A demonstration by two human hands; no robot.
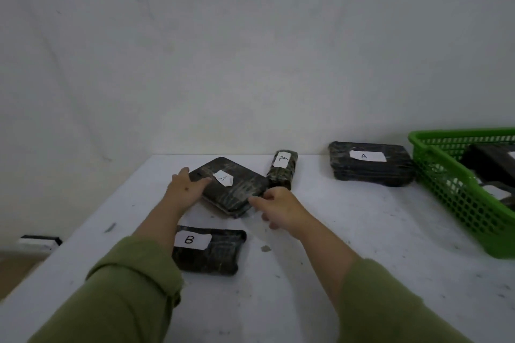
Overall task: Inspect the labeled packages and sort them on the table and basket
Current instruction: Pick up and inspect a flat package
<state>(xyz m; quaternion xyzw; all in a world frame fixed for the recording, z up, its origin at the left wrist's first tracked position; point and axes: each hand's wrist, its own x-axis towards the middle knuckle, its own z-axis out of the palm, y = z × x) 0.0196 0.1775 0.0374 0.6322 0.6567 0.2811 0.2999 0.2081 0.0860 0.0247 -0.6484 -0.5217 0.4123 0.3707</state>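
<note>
A dark wrapped package with a white "A" label (pixel 232 189) lies in the middle of the white table (pixel 348 231), turned like a diamond. My left hand (pixel 185 189) grips its left corner. My right hand (pixel 274 205) pinches its near right corner. Another package labelled "B" (pixel 211 250) lies nearer to me, partly under my left forearm. A small upright package labelled "A" (pixel 282 168) stands just behind the held one. A wide flat "A" package (pixel 370 164) lies at the back right. The green basket (pixel 457 198) holds dark packages.
The table's far edge meets a plain white wall. The table's left edge drops to a floor where a small black and white object (pixel 39 241) sits. The green basket reaches past the right edge of the view.
</note>
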